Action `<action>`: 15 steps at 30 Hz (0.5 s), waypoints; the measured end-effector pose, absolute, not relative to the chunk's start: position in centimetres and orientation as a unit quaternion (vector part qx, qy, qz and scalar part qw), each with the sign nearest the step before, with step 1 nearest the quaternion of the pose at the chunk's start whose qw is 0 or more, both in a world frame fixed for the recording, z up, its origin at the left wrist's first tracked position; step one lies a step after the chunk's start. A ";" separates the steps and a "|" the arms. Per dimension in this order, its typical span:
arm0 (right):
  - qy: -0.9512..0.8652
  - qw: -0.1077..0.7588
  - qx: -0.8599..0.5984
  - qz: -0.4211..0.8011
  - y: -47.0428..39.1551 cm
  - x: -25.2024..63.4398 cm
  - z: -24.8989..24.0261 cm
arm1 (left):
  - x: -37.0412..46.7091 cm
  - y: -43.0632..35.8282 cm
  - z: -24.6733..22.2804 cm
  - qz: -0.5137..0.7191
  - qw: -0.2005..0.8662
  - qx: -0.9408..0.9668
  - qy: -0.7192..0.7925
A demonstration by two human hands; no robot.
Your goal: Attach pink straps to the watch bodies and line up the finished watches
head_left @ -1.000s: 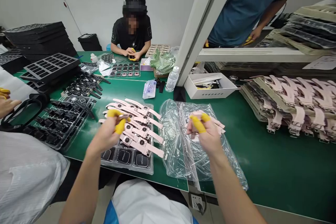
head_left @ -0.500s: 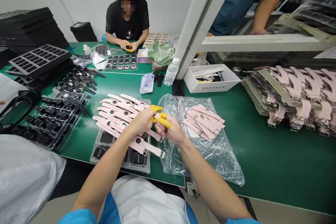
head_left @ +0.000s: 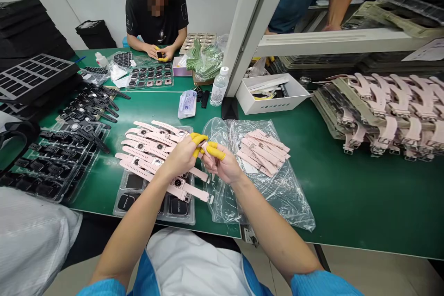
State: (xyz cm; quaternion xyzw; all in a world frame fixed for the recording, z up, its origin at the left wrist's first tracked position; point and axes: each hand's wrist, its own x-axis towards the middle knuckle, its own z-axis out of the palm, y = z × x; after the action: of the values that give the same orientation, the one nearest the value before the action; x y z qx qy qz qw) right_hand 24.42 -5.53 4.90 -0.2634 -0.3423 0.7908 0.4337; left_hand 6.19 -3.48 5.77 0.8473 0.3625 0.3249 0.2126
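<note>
Yellow finger cots cover fingertips on both of my hands, which meet above the table's middle. My left hand (head_left: 183,155) is closed on a small watch case (head_left: 201,143), mostly hidden by the fingers. Against it, my right hand (head_left: 225,164) pinches a pink watch strap (head_left: 205,149). Whether strap and case are joined I cannot tell. Below and left of my hands, rows of pink-strapped watches (head_left: 159,146) lie across a clear plastic tray (head_left: 120,210) with black watch faces. Loose pink straps (head_left: 262,151) are heaped on a clear plastic bag (head_left: 287,196) to the right.
Black watches (head_left: 88,106) and black foam trays (head_left: 38,78) crowd the left. Ahead are a water bottle (head_left: 219,87), a white box (head_left: 272,101) and a metal post (head_left: 248,32). Stacked trays of pink straps (head_left: 391,115) stand right. A co-worker (head_left: 157,14) sits opposite.
The view has shifted, so the scene sits slightly further left and higher. Both my hands stay together on the watch case and strap, with only small finger movement.
</note>
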 end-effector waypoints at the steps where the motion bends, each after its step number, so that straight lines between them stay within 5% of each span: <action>1: -0.333 0.437 -0.264 0.793 -5.5 24.4 5.0 | 6.2 -3.5 5.9 0.324 0.217 0.846 0.364; 15: -0.339 0.393 -0.307 0.798 -5.0 25.2 4.9 | 6.0 -3.7 7.3 0.224 0.218 0.864 0.395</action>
State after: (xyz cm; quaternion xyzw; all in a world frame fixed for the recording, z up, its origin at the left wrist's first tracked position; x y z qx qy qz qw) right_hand 25.21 -4.99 4.87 -0.3065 -0.3395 0.7979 0.3926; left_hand 6.01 -3.68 7.35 0.8636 0.3954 0.2242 0.2182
